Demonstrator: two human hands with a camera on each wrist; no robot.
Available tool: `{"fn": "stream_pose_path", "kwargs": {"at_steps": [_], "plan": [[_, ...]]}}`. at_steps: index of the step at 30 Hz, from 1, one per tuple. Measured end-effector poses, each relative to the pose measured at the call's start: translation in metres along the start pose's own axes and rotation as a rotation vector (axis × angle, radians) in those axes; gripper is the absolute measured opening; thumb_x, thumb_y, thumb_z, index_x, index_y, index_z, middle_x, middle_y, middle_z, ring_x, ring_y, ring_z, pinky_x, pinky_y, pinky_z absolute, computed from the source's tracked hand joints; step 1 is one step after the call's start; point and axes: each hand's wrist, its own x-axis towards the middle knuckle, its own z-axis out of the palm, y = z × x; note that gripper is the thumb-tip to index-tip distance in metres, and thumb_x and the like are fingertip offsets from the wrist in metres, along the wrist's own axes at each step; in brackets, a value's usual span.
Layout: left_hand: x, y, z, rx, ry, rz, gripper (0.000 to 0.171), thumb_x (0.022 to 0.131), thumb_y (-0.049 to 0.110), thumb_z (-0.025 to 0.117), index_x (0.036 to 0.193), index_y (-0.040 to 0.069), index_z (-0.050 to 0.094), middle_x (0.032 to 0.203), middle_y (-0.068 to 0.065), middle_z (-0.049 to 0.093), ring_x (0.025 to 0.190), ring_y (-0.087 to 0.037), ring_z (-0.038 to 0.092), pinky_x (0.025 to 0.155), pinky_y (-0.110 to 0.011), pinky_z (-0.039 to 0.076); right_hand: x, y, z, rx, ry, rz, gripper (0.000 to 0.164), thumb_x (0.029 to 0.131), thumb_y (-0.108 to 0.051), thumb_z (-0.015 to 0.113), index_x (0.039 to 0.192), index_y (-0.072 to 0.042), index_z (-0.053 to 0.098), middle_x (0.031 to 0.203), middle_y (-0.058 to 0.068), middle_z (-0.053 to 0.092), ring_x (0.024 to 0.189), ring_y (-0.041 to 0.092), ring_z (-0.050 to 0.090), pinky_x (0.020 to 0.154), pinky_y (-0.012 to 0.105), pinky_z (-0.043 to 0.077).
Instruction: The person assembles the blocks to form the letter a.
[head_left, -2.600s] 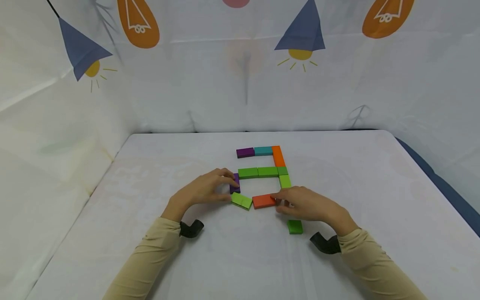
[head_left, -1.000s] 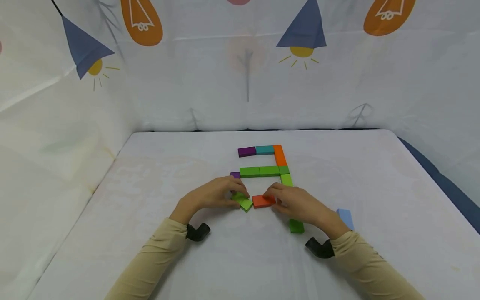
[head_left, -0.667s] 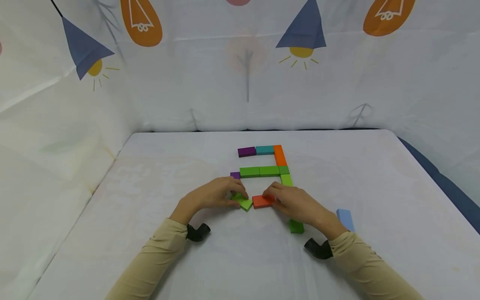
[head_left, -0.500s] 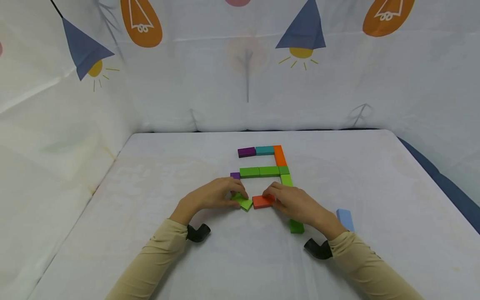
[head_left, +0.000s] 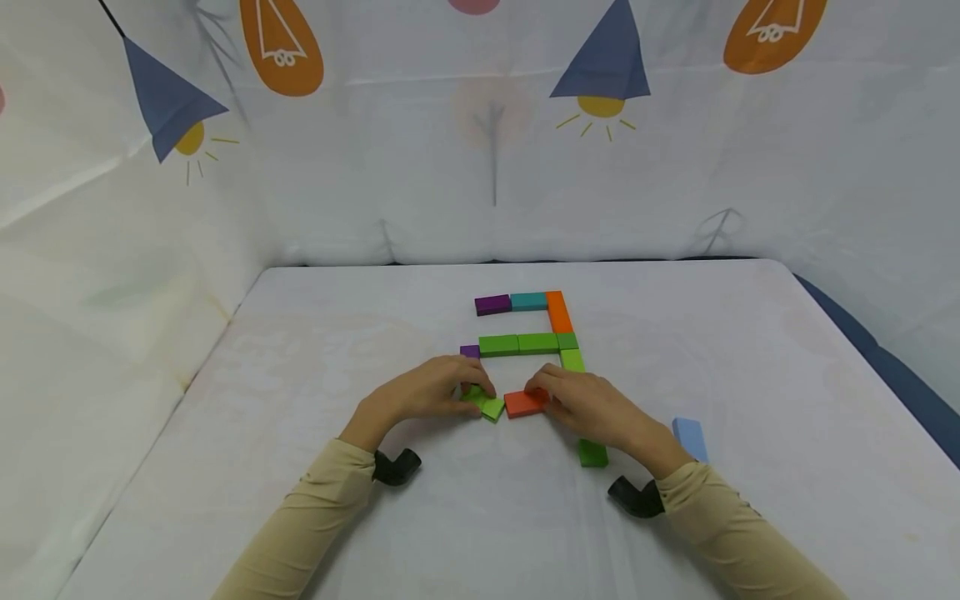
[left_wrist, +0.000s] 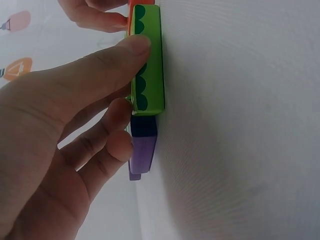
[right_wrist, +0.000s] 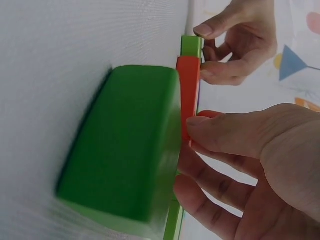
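Note:
My left hand (head_left: 420,389) pinches a light green block (head_left: 492,409) lying slantwise on the table. In the left wrist view its thumb presses the block's scalloped side, and a purple block (left_wrist: 143,152) lies just beyond. My right hand (head_left: 603,407) holds the right end of a red block (head_left: 521,405) between thumb and fingers. The red block's left end meets, or nearly meets, the light green one. Behind the hands, flat blocks form a joined outline: a green pair (head_left: 517,343), an orange block (head_left: 559,312), a teal block (head_left: 528,302) and a dark purple block (head_left: 492,305).
A darker green block (head_left: 592,454) lies in front of my right hand and looms large in the right wrist view. A light blue block (head_left: 691,439) sits beside the right wrist. The white table (head_left: 450,533) ends at a patterned cloth wall (head_left: 420,175).
My left hand has shifted right, from beside the purple block onto the light green one. My right hand has moved slightly left along the red block. The light blue block has come into view.

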Motion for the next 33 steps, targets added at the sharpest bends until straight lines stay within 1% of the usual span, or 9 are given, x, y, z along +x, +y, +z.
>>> {"fn": "stream_pose_path", "kwargs": {"at_steps": [8,12,14,16,19,23,27,30,33], "plan": [[0.001,-0.001,0.002,0.001,0.004,0.002,0.023,0.083,0.022,0.073,0.105,0.017,0.069,0.104,0.007,0.064,0.084,-0.010,0.055,0.077,-0.022,0.048,0.000,0.001,-0.001,0.015,-0.006,0.007,0.022,0.090,-0.009,0.062,0.111,-0.016,0.062,0.108,-0.005,0.063,0.091,0.011,0.062,0.084,0.032,0.054],[0.000,-0.001,0.003,0.014,0.025,0.003,0.024,0.082,0.024,0.074,0.105,0.018,0.069,0.105,0.007,0.063,0.084,-0.010,0.055,0.078,-0.024,0.049,-0.001,0.004,-0.007,0.046,-0.033,0.048,0.022,0.091,-0.014,0.062,0.113,-0.017,0.061,0.107,-0.005,0.062,0.084,0.009,0.059,0.076,0.027,0.053],[0.001,-0.001,0.005,0.029,0.053,0.002,0.025,0.082,0.027,0.074,0.106,0.019,0.068,0.106,0.007,0.063,0.088,-0.009,0.055,0.084,-0.026,0.049,-0.002,0.006,-0.012,0.070,-0.050,0.077,0.021,0.091,-0.018,0.062,0.112,-0.017,0.061,0.105,-0.006,0.062,0.082,0.007,0.057,0.072,0.025,0.051],[0.004,0.000,0.008,0.053,0.079,0.002,0.027,0.083,0.031,0.072,0.108,0.019,0.068,0.109,0.006,0.063,0.094,-0.010,0.054,0.088,-0.028,0.047,-0.004,0.009,-0.019,0.100,-0.079,0.102,0.019,0.092,-0.022,0.061,0.110,-0.018,0.062,0.101,-0.007,0.062,0.081,0.006,0.056,0.071,0.024,0.049],[0.009,0.005,0.014,0.086,0.116,0.009,0.033,0.086,0.035,0.069,0.114,0.020,0.066,0.113,0.005,0.064,0.103,-0.012,0.050,0.092,-0.030,0.044,-0.008,0.014,-0.028,0.121,-0.150,0.093,0.016,0.092,-0.023,0.061,0.107,-0.017,0.062,0.096,-0.009,0.062,0.081,0.005,0.054,0.072,0.023,0.049],[0.014,0.013,0.020,0.117,0.149,0.002,0.039,0.086,0.039,0.067,0.122,0.023,0.062,0.119,0.006,0.063,0.109,-0.013,0.048,0.083,-0.029,0.041,-0.014,0.021,-0.038,0.148,-0.247,0.075,0.015,0.091,-0.022,0.063,0.105,-0.018,0.062,0.093,-0.011,0.061,0.081,0.005,0.054,0.073,0.022,0.049],[0.017,0.019,0.025,0.140,0.166,-0.033,0.042,0.087,0.041,0.066,0.125,0.025,0.060,0.121,0.008,0.062,0.113,-0.012,0.048,0.084,-0.029,0.038,-0.018,0.025,-0.047,0.184,-0.272,0.103,0.018,0.091,-0.020,0.063,0.108,-0.017,0.061,0.096,-0.010,0.062,0.086,0.007,0.055,0.075,0.023,0.050],[0.018,0.023,0.029,0.168,0.175,-0.040,0.042,0.087,0.042,0.065,0.124,0.025,0.060,0.118,0.008,0.063,0.113,-0.013,0.051,0.091,-0.033,0.039,-0.022,0.028,-0.053,0.202,-0.293,0.138,0.022,0.091,-0.022,0.062,0.112,-0.016,0.061,0.101,-0.007,0.063,0.090,0.010,0.056,0.077,0.026,0.050],[0.018,0.026,0.030,0.209,0.181,-0.030,0.038,0.086,0.039,0.067,0.121,0.023,0.063,0.115,0.006,0.065,0.113,-0.015,0.053,0.097,-0.038,0.039,-0.028,0.032,-0.058,0.207,-0.317,0.170,0.025,0.092,-0.024,0.061,0.115,-0.017,0.060,0.103,-0.006,0.063,0.093,0.011,0.056,0.079,0.029,0.050]]}}
